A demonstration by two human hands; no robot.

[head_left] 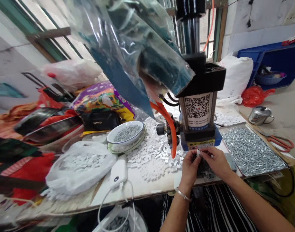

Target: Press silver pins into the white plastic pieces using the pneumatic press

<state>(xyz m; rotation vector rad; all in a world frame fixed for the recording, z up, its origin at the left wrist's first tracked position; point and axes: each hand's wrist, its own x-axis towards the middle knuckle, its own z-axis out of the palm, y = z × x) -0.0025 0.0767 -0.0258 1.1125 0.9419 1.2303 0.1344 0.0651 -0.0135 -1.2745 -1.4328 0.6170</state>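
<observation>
Both hands meet in front of the base of a black pneumatic press (198,122) with a QR-code label. My left hand (191,162) pinches a small white plastic piece (198,152) between thumb and fingers. Close against it, the fingers of my right hand (213,159) are closed at the same piece; whether they also hold a metal pin is too small to tell. Many loose white plastic pieces (152,145) lie on the table to the left of the press. On the right, a tray (286,166) holds a heap of small silver metal pins (253,149).
A white bowl (108,137) of metal pins stands left, behind a plastic bag (81,167) of white pieces and a white power bank (119,170) with a cable. An orange hose (171,129) hangs beside the press. Scissors (280,141) and a metal mug (260,115) lie right.
</observation>
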